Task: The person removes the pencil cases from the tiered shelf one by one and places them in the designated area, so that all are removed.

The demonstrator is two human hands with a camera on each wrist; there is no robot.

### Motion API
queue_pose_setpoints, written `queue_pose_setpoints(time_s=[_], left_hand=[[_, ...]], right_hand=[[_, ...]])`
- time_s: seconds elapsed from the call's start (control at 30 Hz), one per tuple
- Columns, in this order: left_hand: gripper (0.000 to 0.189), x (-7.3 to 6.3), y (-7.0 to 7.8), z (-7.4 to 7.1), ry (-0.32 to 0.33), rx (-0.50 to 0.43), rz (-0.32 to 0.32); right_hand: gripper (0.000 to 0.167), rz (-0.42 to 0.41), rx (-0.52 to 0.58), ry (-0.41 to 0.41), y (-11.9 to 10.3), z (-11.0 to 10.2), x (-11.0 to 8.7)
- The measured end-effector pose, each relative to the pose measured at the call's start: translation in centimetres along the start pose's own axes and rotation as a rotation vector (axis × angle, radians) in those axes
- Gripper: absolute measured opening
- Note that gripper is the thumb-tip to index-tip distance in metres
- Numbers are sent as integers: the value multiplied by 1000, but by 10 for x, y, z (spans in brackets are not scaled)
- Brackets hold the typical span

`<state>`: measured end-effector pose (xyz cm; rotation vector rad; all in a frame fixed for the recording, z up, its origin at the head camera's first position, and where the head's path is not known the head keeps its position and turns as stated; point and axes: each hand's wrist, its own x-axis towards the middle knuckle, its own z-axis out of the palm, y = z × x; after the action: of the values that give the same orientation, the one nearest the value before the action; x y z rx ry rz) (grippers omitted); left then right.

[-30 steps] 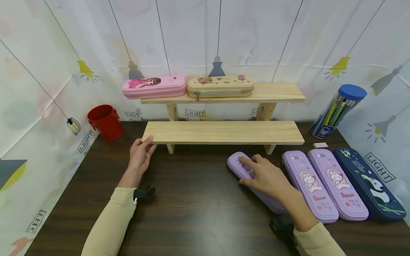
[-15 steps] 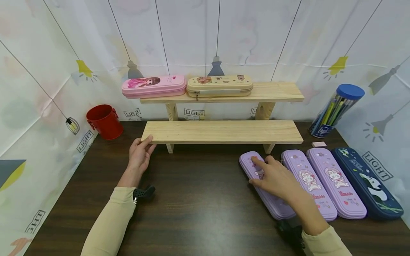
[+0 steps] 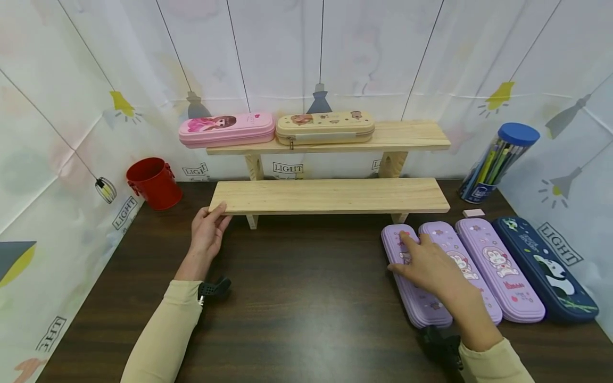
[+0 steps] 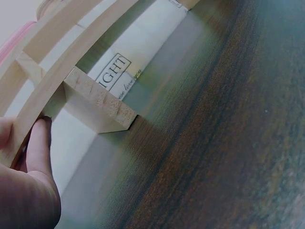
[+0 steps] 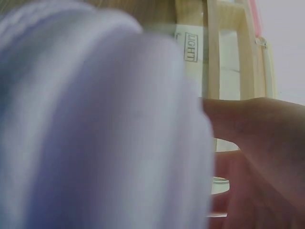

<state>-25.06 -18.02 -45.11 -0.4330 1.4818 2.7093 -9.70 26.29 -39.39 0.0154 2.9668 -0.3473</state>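
At the left front corner of a two-tier wooden shelf, my left hand pinches the lower board, thumb on top and fingers beneath. In the left wrist view those fingers reach under the board near a leg. My right hand grips a purple pencil case from above, thumb along its left side; part of its lid is hidden. That case lies left of a second purple pencil case, seemingly against it. The gripped case fills much of the right wrist view, blurred.
A third purple pencil case and a navy panda case continue the row rightward. Pink and cream pencil cases lie on the upper board. A red bucket, a pencil jar and an eraser flank the shelf.
My right hand has moved the purple pencil case rightward and straightened it, up beside the other purple ones. The left hand has stayed on the shelf corner.
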Motion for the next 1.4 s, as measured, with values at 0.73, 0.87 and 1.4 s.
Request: queue_pose_setpoints(time_s=[0.73, 0.87, 1.4], left_hand=[[28, 0, -1, -2, -2, 0, 8], [25, 1, -3, -2, -11, 6, 21], [24, 2, -4, -2, -8, 26, 30]], right_hand=[[85, 125, -56, -83, -6, -12, -8], [81, 81, -57, -47, -12, -20, -9], [70, -337, -67, 106, -51, -43, 22]])
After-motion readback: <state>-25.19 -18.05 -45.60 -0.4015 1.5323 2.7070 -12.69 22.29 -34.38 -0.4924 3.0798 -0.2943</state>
